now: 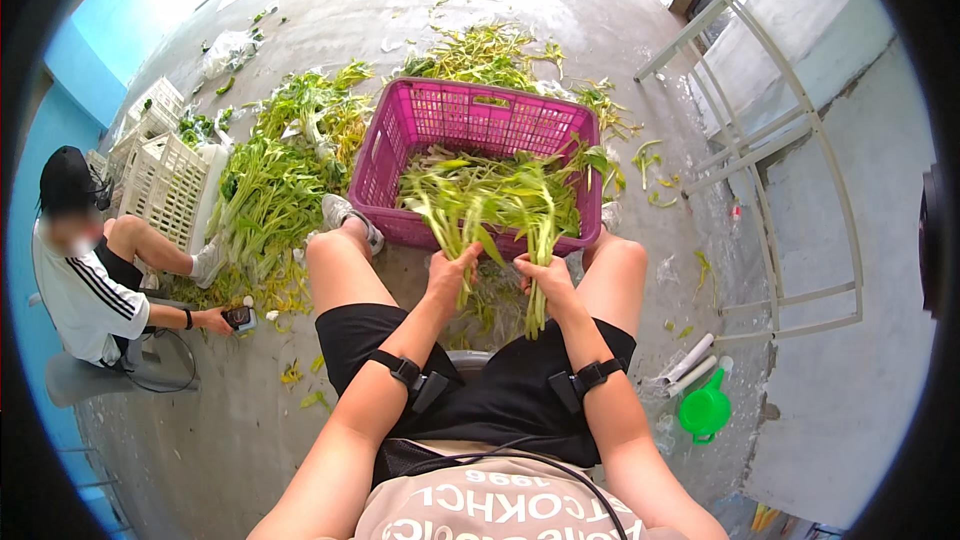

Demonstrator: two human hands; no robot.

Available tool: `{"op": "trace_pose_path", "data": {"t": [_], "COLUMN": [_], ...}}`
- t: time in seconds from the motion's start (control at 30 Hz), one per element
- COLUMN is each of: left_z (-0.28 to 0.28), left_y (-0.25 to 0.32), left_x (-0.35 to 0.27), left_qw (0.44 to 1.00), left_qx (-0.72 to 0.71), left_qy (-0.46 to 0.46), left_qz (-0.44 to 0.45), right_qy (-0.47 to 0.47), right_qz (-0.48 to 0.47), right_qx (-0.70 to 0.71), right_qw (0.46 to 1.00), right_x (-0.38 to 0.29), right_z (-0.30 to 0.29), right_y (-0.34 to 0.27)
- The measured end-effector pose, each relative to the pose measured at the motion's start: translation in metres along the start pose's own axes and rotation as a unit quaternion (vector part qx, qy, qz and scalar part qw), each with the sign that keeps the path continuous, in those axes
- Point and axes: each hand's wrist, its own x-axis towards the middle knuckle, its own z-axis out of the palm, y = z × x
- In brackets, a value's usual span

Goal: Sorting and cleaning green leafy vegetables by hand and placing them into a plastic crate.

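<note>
My left hand [451, 279] grips a bunch of leafy green stems [448, 229], likely water spinach, by its lower end. A second bunch [541, 240] is held in my right hand [547, 283], its cut ends hanging below the fist. Both bunches point away from me, their leafy tops over the near rim of a magenta plastic crate [480, 82]. Inside the crate lies a loose layer of the same greens [480, 165]. The crate stands on the floor between my feet. Motion blurs the leaf tips a little.
Piles of greens [262, 187] cover the floor left of the crate, with more trimmings [480, 52] behind it. A seated person [90, 300] holds a small device at left, near white crates [161, 180]. At right are a metal frame [795, 120] and a green plastic funnel [705, 411].
</note>
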Motion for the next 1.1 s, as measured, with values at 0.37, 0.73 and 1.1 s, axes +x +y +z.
{"op": "trace_pose_path", "data": {"t": [0.37,0.73,1.1], "left_z": [0.003,0.005,0.014], "left_y": [0.005,0.002,0.011], "left_x": [-0.009,-0.01,-0.026], "left_qw": [0.997,0.989,0.976], "left_qx": [0.015,0.064,0.072], "left_qy": [-0.08,-0.135,-0.204], "left_qz": [0.01,0.006,-0.001], "right_qy": [-0.031,0.004,0.038], "right_qz": [0.008,0.016,-0.022], "right_qx": [0.21,0.209,0.214], "right_qw": [0.977,0.978,0.976], "right_x": [-0.005,-0.001,0.0], "right_z": [0.006,0.0,-0.008], "right_y": [-0.02,-0.017,-0.015]}}
